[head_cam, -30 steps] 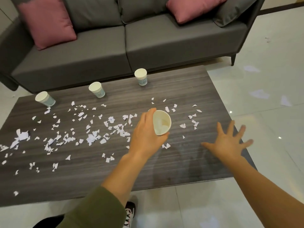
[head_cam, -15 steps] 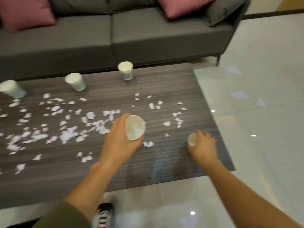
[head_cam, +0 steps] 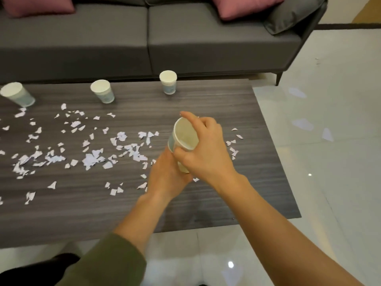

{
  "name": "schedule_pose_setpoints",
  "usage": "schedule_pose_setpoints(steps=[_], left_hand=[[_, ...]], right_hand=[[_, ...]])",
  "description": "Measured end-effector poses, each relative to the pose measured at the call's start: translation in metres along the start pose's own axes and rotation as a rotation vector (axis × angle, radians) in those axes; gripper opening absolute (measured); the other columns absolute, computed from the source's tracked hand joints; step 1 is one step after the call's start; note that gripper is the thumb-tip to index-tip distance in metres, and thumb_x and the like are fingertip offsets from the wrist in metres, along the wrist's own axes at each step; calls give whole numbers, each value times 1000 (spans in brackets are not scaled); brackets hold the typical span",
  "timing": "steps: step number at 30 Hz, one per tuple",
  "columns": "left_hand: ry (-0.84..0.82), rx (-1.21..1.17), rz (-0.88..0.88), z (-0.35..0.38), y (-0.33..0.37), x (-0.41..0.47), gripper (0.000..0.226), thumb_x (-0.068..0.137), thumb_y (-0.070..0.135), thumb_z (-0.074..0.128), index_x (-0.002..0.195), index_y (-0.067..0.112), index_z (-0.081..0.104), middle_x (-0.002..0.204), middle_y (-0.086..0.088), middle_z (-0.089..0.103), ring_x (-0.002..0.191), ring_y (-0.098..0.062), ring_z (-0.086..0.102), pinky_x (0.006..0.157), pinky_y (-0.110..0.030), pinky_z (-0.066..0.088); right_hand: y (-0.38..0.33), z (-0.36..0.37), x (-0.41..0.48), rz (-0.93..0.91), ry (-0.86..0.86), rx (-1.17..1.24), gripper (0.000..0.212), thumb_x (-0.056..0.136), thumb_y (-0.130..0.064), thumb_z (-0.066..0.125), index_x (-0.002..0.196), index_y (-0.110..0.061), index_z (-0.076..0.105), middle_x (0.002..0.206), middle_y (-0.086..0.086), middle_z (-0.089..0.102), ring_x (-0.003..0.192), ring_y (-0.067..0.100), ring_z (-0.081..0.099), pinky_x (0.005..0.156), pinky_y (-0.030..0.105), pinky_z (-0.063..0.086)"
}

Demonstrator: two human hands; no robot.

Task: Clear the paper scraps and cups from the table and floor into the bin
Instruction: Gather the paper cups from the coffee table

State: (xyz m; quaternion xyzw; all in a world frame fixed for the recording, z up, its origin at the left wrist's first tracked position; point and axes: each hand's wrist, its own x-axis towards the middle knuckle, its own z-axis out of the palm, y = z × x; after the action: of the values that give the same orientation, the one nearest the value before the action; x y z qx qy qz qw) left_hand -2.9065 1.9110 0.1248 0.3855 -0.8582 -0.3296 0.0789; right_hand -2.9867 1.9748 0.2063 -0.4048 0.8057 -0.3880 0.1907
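Note:
Over the dark wooden table (head_cam: 216, 205) both hands meet around white paper cups. My right hand (head_cam: 208, 153) grips a tilted cup (head_cam: 185, 134) by its rim and side, with the mouth facing me. Just below, my left hand (head_cam: 167, 178) holds a second cup (head_cam: 182, 168), mostly hidden between the hands and touching the first. Three more cups stand along the table's far edge: left (head_cam: 17, 97), middle (head_cam: 102, 93), right (head_cam: 168, 81). Torn paper scraps (head_cam: 92, 158) litter the table's left and centre. A few larger scraps (head_cam: 302, 123) lie on the floor to the right. No bin is in view.
A grey sofa (head_cam: 185, 44) with pink cushions (head_cam: 245, 7) runs close behind the table. Glossy white floor tiles (head_cam: 329, 182) spread to the right and in front of the table. A dark shoe (head_cam: 37, 267) shows at the bottom left.
My right hand picked a cup up from the table's right side and carried it left to the cup in my left hand. The view shifted slightly.

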Motion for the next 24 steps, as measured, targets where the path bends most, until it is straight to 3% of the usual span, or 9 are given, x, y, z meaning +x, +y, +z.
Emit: schedule_pose_setpoints(steps=[2, 4, 7, 12, 15, 16, 19, 21, 24], left_hand=[[25, -67, -85, -8, -6, -3, 71, 67, 48, 58, 132, 26, 38, 111, 8, 63, 99, -17, 60, 70, -24, 40], [40, -120, -169, -20, -16, -5, 100, 66, 42, 74, 144, 26, 13, 117, 7, 61, 106, -20, 58, 75, -28, 42], [31, -115, -113, -39, -27, 0, 115, 64, 39, 79, 147, 24, 0, 121, 9, 58, 111, -18, 54, 76, -24, 38], [31, -123, -35, -66, -44, 15, 101, 75, 23, 70, 149, 22, 1, 125, 4, 56, 113, -19, 54, 81, -23, 39], [40, -222, -8, -85, -59, 28, 102, 74, 16, 72, 148, 25, 3, 127, 20, 51, 111, -10, 54, 82, -17, 39], [42, -246, -17, -91, -65, 33, 102, 73, 13, 73, 148, 26, 5, 126, 21, 51, 110, -9, 55, 81, -15, 39], [38, -280, -70, -108, -84, 53, 99, 73, 11, 71, 148, 28, 9, 120, 17, 56, 110, -11, 56, 80, -14, 38], [-11, -260, -69, -122, -99, 75, 98, 74, 15, 71, 148, 27, 9, 128, 14, 52, 119, -11, 50, 88, -17, 38], [-85, -20, 19, -144, -130, 111, 80, 81, 23, 67, 146, 21, 22, 149, 7, 28, 137, -12, 26, 109, -26, 28]], right_hand=[[-1, 6, 2, 18, -39, -4, 72, 71, -21, 68, 136, -34, 39, 118, 2, 41, 115, 21, 38, 103, 34, 35], [-1, 10, 8, 39, -55, -32, 71, 71, -22, 67, 135, -34, 39, 114, -1, 39, 115, 21, 38, 103, 35, 34], [-10, 26, 18, 28, -140, -182, 73, 64, -36, 56, 135, -34, 37, 118, 1, 38, 116, 23, 34, 102, 34, 31], [-27, 66, 33, 49, -242, -186, 73, 64, -35, 47, 136, -33, 30, 133, 6, 32, 128, 26, 24, 104, 38, 26], [-39, 78, 50, 90, -322, -150, 76, 69, -39, 50, 140, -38, 21, 153, 4, 5, 142, 23, 5, 112, 40, 20], [-43, 82, 59, 111, -354, -108, 77, 74, -35, 55, 141, -38, 19, 154, 2, 3, 142, 23, 12, 109, 35, 27], [-55, 98, 89, 94, -345, -137, 79, 76, -26, 66, 142, -33, 22, 143, 0, 27, 124, 21, 44, 93, 25, 40], [-65, 109, 110, 90, -267, -176, 79, 75, -28, 68, 142, -33, 25, 137, -2, 35, 119, 21, 48, 89, 24, 38], [-73, 123, 143, 145, -142, -175, 77, 75, -32, 66, 142, -33, 26, 134, -3, 38, 117, 21, 48, 89, 27, 38]])
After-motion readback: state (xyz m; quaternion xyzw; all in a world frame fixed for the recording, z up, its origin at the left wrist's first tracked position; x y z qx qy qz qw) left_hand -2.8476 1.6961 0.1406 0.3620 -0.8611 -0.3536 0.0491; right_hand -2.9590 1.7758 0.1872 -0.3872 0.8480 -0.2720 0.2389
